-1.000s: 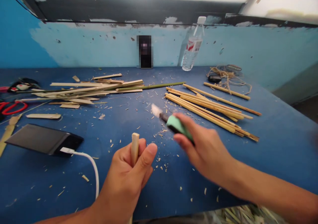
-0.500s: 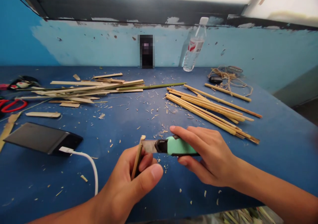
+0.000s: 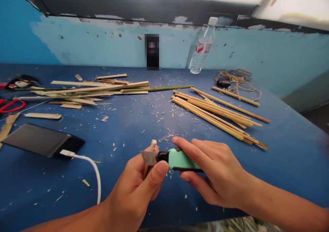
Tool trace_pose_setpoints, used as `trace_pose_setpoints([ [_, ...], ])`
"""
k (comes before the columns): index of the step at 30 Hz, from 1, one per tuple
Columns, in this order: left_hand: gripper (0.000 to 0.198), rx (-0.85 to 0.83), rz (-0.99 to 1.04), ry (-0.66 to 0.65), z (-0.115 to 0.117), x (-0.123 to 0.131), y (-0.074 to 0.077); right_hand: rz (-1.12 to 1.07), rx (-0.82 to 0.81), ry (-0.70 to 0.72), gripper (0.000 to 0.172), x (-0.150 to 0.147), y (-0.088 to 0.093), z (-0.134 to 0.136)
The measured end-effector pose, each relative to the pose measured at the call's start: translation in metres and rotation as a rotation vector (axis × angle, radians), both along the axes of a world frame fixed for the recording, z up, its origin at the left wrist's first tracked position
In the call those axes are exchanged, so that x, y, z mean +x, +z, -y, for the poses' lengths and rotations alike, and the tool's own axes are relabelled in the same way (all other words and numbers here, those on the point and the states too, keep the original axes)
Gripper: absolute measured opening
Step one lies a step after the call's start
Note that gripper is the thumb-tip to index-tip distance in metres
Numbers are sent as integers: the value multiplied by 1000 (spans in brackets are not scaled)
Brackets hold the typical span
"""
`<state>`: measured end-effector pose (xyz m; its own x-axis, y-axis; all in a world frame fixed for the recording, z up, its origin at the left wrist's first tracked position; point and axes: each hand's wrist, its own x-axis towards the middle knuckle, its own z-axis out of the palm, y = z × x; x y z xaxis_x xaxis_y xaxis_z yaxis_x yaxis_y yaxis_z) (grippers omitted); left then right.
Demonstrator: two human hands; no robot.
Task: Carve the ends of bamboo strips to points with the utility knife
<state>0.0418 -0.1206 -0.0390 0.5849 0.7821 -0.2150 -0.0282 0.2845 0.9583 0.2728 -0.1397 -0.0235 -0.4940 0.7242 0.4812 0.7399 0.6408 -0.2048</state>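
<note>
My left hand [image 3: 136,194] is closed round a thin bamboo stick [image 3: 151,148], whose pale tip pokes up just above the fingers. My right hand [image 3: 213,172] grips a green utility knife [image 3: 178,160] with its index finger laid along the top. The knife's blade [image 3: 148,157] lies against the stick just below its tip, beside my left thumb. Both hands hover over the near edge of the blue table [image 3: 282,146], among wood shavings.
A row of trimmed bamboo sticks [image 3: 218,113] lies at the right, a heap of split strips [image 3: 89,91] at the left. A dark phone [image 3: 41,141] with a white cable [image 3: 89,170] sits near left. Red scissors [image 3: 11,105], a water bottle [image 3: 202,50] and twine [image 3: 236,79] lie farther off.
My right hand swung the knife back from out over the table to the stick, and the blade has slid down against it. My left hand turned the stick slightly.
</note>
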Motion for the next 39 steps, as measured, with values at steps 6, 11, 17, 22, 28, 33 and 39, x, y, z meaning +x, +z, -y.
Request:
trace_pose_setpoints([
  [6, 48, -34, -61, 36, 1, 6, 7, 12, 47, -56, 50, -6, -2, 2],
  [11, 56, 5, -126, 103, 2, 9, 9, 42, 131, -170, 49, -14, -2, 5],
  [17, 59, -24, -148, 211, -8, 14, 13, -229, -92, -303, 38, -8, -8, -13],
  [22, 49, 40, -161, 122, -5, 5, 17, -237, -145, -74, 39, 1, -7, -10],
  [28, 32, 22, -14, 1, 0, 0, 14, -145, -125, 44, 47, 5, -8, -6],
  [33, 32, -33, -31, -31, -3, 4, 13, -144, -146, 81, 48, 7, -11, -10],
  [39, 34, -33, -14, 3, 0, 4, 9, -148, -157, 93, 48, 8, -9, -8],
])
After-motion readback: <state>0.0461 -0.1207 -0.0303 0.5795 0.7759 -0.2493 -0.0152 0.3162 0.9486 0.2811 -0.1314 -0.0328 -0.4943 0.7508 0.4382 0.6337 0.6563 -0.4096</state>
